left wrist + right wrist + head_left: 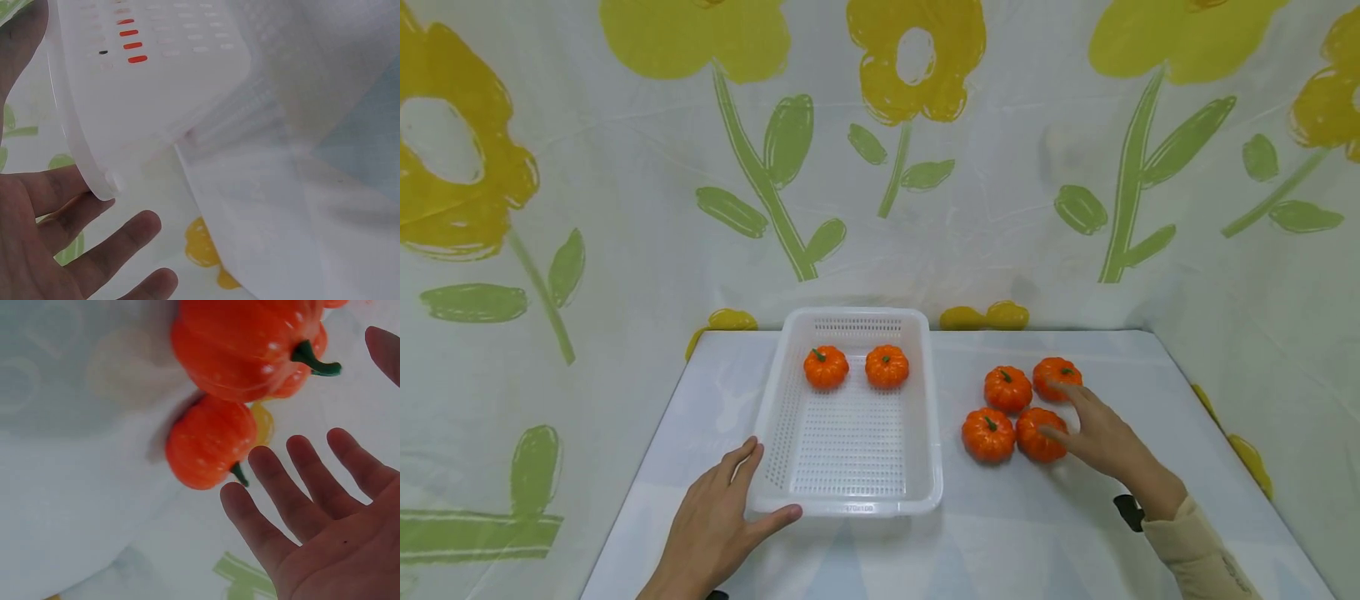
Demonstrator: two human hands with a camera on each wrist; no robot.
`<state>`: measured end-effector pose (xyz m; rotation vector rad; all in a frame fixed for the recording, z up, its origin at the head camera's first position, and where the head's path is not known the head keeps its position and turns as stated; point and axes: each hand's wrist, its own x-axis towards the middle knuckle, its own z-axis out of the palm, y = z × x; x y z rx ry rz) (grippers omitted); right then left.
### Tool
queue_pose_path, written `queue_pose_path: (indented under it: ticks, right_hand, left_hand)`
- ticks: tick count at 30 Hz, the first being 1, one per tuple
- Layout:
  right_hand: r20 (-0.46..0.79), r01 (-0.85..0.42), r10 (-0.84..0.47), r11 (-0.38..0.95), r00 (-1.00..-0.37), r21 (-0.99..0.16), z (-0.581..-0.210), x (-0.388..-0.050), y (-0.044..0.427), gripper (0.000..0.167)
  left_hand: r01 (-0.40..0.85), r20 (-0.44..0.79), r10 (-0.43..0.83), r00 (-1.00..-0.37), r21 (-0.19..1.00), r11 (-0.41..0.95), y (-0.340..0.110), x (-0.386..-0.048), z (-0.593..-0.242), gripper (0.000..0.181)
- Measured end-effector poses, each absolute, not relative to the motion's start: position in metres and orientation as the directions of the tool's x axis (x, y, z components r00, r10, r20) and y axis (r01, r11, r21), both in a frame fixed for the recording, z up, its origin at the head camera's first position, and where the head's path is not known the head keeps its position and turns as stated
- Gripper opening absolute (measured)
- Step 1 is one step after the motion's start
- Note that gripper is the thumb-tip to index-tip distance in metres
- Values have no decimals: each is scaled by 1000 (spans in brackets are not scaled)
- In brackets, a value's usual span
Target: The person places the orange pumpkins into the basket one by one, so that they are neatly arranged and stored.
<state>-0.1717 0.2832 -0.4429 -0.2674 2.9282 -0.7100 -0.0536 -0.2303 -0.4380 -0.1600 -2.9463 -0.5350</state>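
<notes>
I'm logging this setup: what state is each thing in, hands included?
White perforated plastic basket: upright, partly filled.
Two orange pumpkins: inside basket, far end, apart.
Four orange pumpkins: on the table, clustered.
Left hand: spread at the basket's near left corner.
Right hand: fingers extended by the table's pumpkins, holding nothing.

And here's the person, both the left hand (707,512) and right hand (1108,433) ungloved, a pale beige fabric sleeve (1198,546) with a small dark marking on the right arm, a small black wrist piece (1129,512) showing just beyond its cuff!
</notes>
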Motion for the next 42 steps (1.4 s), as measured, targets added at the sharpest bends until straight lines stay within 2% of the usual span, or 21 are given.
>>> queue_pose_path:
  ticks: [11,22,30,42]
  right_hand:
    - [-87,-129,-185,889,-979,-440,-468,-169,285,87]
    - [-61,-184,-232,882,-971,-433,-470,-167,287,71]
    - [-128,-140,-216,888,-968,-437,-469,-166,288,84]
    - [-115,-133,-200,892,-973,-431,-465,-165,293,85]
  left_hand:
    - [126,157,76,-985,341,931,-231,-54,-440,103]
    - [100,122,63,-991,329,939,-229,-55,-438,107]
    - [110,136,68,-988,327,939,-229,-55,-438,103]
    - [95,112,61,-992,331,939,-229,-55,-437,105]
